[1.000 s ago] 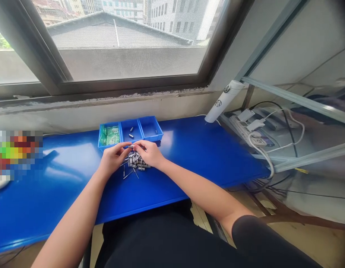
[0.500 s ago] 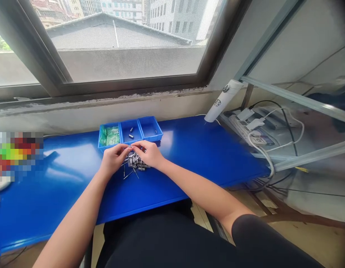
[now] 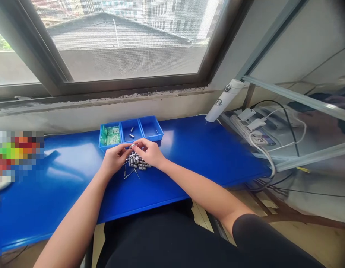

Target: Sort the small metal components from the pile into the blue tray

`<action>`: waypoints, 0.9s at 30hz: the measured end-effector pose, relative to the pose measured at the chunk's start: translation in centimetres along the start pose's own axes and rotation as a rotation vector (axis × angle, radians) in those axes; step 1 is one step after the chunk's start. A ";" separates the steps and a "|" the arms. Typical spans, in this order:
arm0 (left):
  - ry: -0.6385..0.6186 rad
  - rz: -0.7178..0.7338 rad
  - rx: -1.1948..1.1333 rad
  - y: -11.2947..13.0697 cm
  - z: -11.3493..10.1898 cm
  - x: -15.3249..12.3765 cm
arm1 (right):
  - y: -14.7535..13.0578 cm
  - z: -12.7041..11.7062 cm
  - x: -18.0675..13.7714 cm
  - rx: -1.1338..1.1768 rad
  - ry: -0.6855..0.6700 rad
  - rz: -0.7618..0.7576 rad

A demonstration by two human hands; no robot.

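My left hand (image 3: 115, 158) and my right hand (image 3: 149, 152) meet fingertip to fingertip above a pile of small metal parts (image 3: 137, 162). Both hands pinch a tiny silvery piece, mostly covered by the fingers, so its kind is unclear. The pile under them mixes short grey cylinders and thin pins; a few pins lie loose at its near left side. Just beyond my hands stands a blue three-compartment tray (image 3: 151, 138). Its left compartment holds a green plastic bag (image 3: 112, 136) of small pieces, the middle one two dark cylinders (image 3: 132, 136), the right one a tiny part.
A white bottle (image 3: 224, 101) stands at the back right of the blue table (image 3: 200, 156). Beyond the right edge are a power strip with white chargers (image 3: 256, 123), cables and a metal frame. A window rises behind the table. Something blurred out lies at the far left.
My right fingers have shifted slightly and curl further over the small piece, covering more of it. The pile and the tray stay as they were.
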State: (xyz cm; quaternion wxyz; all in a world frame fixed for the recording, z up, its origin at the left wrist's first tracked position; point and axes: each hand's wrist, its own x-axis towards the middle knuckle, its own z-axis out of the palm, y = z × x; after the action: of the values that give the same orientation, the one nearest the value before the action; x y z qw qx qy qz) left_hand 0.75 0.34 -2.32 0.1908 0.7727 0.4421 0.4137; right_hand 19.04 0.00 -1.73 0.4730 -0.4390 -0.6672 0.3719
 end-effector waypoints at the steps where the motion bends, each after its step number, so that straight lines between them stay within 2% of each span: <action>1: -0.006 0.006 0.017 0.0 -0.1 0.0 | 0.0 0.0 0.0 0.006 0.002 0.001; 11: -0.058 0.000 0.042 0.1 -0.6 0.2 | 0.5 0.1 0.1 0.012 -0.031 -0.059; 19: -0.059 -0.020 0.090 0.2 -0.7 0.1 | 1.0 0.4 0.4 0.219 -0.045 0.054; 23: 0.010 -0.072 0.128 0.1 -0.6 0.1 | 1.4 0.3 0.9 0.297 -0.042 0.196; 27: 0.067 -0.111 0.205 -0.1 -0.5 0.0 | 1.5 0.0 1.3 0.354 0.032 0.226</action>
State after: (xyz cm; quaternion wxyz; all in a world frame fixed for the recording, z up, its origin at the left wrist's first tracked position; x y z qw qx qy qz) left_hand 0.25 0.39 -2.09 0.1184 0.7482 0.5305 0.3806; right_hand 19.20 1.72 -2.74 0.5088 -0.4269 -0.5304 0.5269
